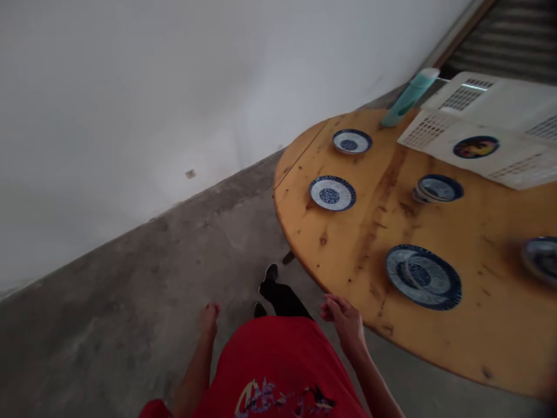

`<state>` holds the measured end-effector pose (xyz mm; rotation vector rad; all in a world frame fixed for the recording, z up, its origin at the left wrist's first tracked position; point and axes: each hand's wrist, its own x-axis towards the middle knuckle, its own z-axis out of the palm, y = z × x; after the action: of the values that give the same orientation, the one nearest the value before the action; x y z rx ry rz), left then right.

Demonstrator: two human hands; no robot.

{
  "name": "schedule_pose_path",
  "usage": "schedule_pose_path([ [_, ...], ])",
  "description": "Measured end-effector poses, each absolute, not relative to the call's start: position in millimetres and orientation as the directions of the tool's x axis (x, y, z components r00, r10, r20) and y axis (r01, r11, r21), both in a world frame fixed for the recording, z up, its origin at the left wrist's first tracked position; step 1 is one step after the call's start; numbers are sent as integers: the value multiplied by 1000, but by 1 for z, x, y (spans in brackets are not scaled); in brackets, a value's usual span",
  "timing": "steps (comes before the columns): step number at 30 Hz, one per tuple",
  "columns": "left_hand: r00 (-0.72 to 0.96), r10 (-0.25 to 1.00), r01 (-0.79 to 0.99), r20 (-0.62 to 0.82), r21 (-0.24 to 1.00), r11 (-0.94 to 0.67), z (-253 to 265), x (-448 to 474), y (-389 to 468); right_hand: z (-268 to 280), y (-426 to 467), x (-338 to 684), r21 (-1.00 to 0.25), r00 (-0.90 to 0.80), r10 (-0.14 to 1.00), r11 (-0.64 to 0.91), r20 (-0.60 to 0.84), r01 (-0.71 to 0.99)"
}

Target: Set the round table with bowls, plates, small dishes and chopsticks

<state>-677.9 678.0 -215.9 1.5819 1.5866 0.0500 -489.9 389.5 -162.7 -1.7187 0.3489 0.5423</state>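
Note:
My left hand hangs over the grey floor on the left, its fingers curled in and nothing visible in them. Beside the near edge of the wooden table, my right hand is loosely closed and holds nothing that I can see. Nearest to it on the table is a large blue-and-white plate. Farther off lie two smaller blue-and-white plates, a near one and a far one. A blue-and-white bowl stands upright near the basket. Another blue-rimmed dish is cut off at the right edge.
The round-ended wooden table fills the right side. On it stand a white plastic basket and a teal bottle-like container. A white wall rises behind the concrete floor. A dark table leg shows near my feet.

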Motion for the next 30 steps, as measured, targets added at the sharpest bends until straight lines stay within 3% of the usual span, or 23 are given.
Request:
schedule_pose_path([
  [4, 282, 788, 728, -548, 657, 196, -234, -598, 731, -161, 427, -459, -847, 850, 65, -152, -523, -509],
  [9, 507, 750, 578, -425, 813, 70, -234, -496, 779, -171, 472, -419, -846, 841, 93, -79, -533, -527],
  [12, 613, 695, 547, -375, 836, -31, -224, -438, 800, -178, 493, -389, -844, 841, 80, -10, -535, -536],
  [19, 819, 523, 454, -235, 824, -340, -173, -318, 807, -184, 517, -325, -844, 845, -111, 202, -523, -497],
  [25, 928, 325, 330, -183, 809, -486, -146, -238, 779, -168, 506, -286, -886, 866, -202, 184, -457, -425],
  [30, 981, 122, 190, -147, 824, -533, -129, -160, 746, -153, 459, -234, -933, 855, -378, 82, -355, -351],
])
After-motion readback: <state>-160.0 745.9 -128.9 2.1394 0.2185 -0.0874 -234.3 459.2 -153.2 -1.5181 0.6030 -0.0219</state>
